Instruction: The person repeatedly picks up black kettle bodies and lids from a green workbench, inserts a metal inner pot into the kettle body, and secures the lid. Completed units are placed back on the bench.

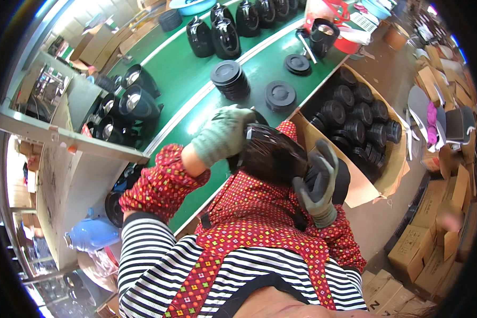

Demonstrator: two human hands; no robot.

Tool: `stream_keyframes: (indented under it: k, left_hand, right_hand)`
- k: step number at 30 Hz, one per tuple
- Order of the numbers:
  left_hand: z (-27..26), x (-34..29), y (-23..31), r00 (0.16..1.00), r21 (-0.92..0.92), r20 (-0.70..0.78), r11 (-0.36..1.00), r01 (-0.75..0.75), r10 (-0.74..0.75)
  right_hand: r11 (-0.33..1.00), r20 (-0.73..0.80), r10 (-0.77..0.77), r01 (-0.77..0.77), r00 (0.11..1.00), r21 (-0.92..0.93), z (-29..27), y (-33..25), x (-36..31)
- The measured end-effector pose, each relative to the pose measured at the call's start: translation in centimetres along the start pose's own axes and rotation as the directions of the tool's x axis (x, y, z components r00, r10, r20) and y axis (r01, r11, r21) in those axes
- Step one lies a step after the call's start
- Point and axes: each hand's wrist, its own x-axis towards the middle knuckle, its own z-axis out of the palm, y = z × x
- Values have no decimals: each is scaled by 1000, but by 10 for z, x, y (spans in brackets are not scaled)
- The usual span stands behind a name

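A glossy black rounded housing (275, 156) is held tilted over my lap, slightly blurred. My left hand (222, 135), in a grey-green glove, grips its left end; some fingertips are hidden behind it. At the other end is my right hand (319, 183), gloved with a dark palm, its thumb and fingers spread apart. Whether the right palm touches the housing I cannot tell. Just beyond my hands on the green bench (193, 124) sit a stack of round black lids (229, 79), a lower black lid pile (281, 96) and another small pile (298, 64).
An open cardboard box (363, 193) full of black round parts stands at my right. Glossy black housings (226, 40) line the far bench. More black housings (137, 100) with shiny centres crowd the left, by a metal rail (63, 137). Cartons (413, 252) lie at lower right.
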Motion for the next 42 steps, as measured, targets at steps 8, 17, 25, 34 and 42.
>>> stream_keyframes:
  k: [8, 17, 25, 34, 42]
  left_hand:
    - [-13, -14, 20, 986, -737, 164, 669, 95, 41]
    - [20, -42, 28, 947, -224, 38, 926, -303, 319]
    - [46, -41, 36, 945, -439, -24, 846, -304, 327]
    - [54, -44, 51, 965, -490, -197, 835, -251, 174]
    - [72, -44, 70, 935, -642, -349, 710, -289, 66]
  right_hand:
    - [1000, 460, 30, -28, 888, -10, -11, -27, 52]
    - [984, 600, 67, 46, 797, -171, -33, -36, 60]
    - [956, 686, 94, 128, 721, -265, -30, -48, 64]
    - [835, 217, 514, -542, 830, 94, -45, -16, -6]
    - [287, 324, 718, -687, 616, 668, -29, 4, -87]
